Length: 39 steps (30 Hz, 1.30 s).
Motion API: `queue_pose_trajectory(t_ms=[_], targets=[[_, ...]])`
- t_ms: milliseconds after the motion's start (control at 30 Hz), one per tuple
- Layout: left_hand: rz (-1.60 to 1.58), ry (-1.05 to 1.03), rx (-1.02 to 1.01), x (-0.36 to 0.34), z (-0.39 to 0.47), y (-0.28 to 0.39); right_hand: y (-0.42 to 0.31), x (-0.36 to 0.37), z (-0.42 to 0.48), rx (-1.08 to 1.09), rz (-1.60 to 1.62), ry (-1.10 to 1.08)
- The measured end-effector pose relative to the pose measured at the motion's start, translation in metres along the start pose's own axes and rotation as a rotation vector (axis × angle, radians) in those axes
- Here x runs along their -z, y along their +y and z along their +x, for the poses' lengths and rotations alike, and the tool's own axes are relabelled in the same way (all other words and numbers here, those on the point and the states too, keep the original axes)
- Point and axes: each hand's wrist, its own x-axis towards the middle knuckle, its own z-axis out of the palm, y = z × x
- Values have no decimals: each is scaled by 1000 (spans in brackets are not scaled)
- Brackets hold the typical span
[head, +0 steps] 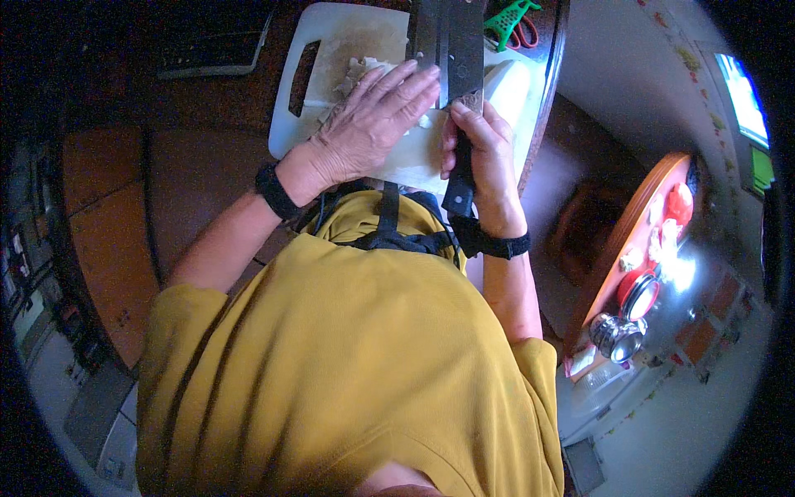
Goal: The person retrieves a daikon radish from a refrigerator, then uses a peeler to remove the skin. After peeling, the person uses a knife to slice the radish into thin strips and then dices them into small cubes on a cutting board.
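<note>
My right hand [487, 149] grips the dark handle of a broad-bladed cleaver [464, 56], whose blade points away from me over a white cutting board [407, 155]. My left hand [376, 121] lies flat with fingers extended, its fingertips at the blade's left side; whether they touch it I cannot tell. Pale chopped pieces of food [366, 67] sit beyond my left hand on the board, with small bits nearer me. A large pale piece of food [509, 90] lies right of the blade. The palm side of my left hand is hidden.
A green peeler-like tool [510, 23] and red-handled scissors [526, 34] lie past the board's right corner. A dark appliance [211, 46] stands at the back left. Off to the right, a wooden table [612, 267] holds a red-rimmed pot [638, 295] and a shiny metal pot [616, 335].
</note>
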Motion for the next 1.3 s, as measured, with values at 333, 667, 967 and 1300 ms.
queue_pose_trajectory(t_ms=[333, 667, 967, 1300], targets=[[28, -439, 632, -16, -3, -41, -14, 20, -15, 142, -170, 29], [150, -386, 421, -44, 36, -18, -25, 49, -54, 165, -175, 132], [110, -355, 253, -67, 23, -51, -15, 72, -65, 212, -233, 198], [-200, -161, 298, -63, 27, -89, -9, 84, -79, 168, -257, 254]])
